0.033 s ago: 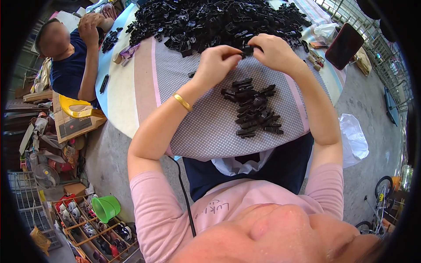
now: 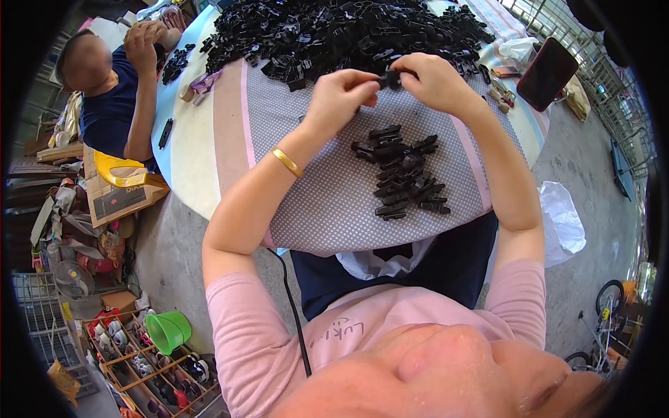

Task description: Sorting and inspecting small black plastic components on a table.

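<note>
Over the table [image 2: 313, 205], left hand [image 2: 336, 101] and right hand [image 2: 437, 85] pinching a small black plastic piece [image 2: 393, 80], black clip heap [image 2: 334, 35] just beyond, smaller clip pile [image 2: 408, 166] nearer the body

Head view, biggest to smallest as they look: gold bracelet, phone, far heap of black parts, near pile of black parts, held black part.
1. Far heap of black parts
2. Near pile of black parts
3. Phone
4. Gold bracelet and held black part: too close to rank, the latter partly hidden
</note>
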`<state>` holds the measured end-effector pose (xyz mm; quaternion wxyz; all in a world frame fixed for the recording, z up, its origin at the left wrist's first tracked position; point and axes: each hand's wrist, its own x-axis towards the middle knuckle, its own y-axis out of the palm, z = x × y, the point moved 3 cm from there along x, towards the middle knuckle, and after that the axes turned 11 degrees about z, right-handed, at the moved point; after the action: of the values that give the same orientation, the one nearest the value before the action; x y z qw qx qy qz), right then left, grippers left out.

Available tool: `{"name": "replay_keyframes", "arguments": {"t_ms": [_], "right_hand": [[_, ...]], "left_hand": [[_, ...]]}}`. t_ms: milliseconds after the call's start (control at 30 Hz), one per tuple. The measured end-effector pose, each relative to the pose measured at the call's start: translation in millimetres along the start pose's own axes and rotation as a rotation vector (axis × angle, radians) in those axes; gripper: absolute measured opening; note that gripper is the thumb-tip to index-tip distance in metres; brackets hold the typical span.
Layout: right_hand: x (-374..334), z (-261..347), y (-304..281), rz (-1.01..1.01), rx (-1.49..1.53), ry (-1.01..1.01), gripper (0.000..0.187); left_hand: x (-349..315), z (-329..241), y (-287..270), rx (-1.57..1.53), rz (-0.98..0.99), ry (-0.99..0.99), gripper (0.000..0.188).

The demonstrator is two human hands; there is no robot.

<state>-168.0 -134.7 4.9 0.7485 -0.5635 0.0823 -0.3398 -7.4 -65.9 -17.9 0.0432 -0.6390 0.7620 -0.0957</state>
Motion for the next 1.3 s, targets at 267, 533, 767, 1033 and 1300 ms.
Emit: {"name": "replay_keyframes", "arguments": {"t_ms": [267,533,767,1033,1300], "right_hand": [[1.6,23.8,7.6,0.007,1.153,0.043,0.026],[-2.2,33.7,6.1,0.018,0.97,-0.012,0.021],[-3.2,38.3,7.3,-0.015,0.797,-0.107,0.017],[-4.6,39.7,4.7,-0.156,0.545,-0.166,0.015],[-4.8,44.0,-2.5,-0.301,0.471,-0.249,0.027]], "left_hand": [[-11.2,-8.1,-2.1,-0.508,0.0,0.099,0.029],[-16.4,-15.1,-0.3,0.084,-0.034,0.126,0.024],[-21.8,-20.4,2.5,0.407,-0.156,0.126,0.023],[-25.3,-25.8,1.4,0.389,-0.198,0.241,0.041],[-24.7,-28.1,-4.9,0.235,-0.156,0.299,0.045]]}}
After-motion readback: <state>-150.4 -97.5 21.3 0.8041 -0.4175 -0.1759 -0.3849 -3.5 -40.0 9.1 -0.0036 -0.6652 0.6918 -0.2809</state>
